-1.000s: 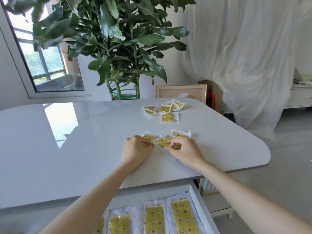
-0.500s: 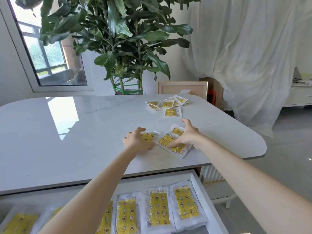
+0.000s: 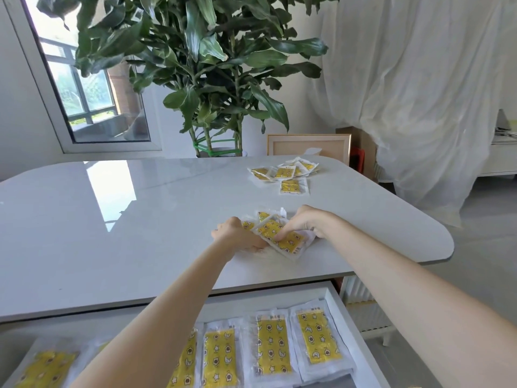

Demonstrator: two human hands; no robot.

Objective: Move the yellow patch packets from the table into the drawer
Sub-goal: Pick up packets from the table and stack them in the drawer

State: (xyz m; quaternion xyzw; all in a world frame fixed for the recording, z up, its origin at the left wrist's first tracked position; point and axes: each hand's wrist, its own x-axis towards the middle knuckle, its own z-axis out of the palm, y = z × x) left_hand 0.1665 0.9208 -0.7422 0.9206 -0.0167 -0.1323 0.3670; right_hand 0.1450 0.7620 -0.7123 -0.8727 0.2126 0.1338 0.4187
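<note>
The grip of the right hand [image 3: 310, 224] is closed on a small stack of yellow patch packets [image 3: 289, 243]: the fingers curl over the far edge and one fingertip presses on the top packet's yellow face. The grip of the left hand [image 3: 237, 236] is curled against the stack's left edge. Whether its fingers reach under the stack cannot be seen.

The stack lies on the white counter [image 3: 140, 219], towards its near right part, with the packets fanned unevenly and touching one another. A second loose group of packets [image 3: 285, 176] sits farther back on the counter, well apart from the hands. Below the counter's near edge the drawer [image 3: 334, 296] stands open, with a row of packets [image 3: 272, 343] already laid flat side by side in it.

The step in hand looks like squaring the stack up for one lift, so the task seems partly done. The next move calls for a firm pinch through all the slippery wrappers, a lift clear of the counter edge, then a carry near and down into the drawer, where free room seems scarce
</note>
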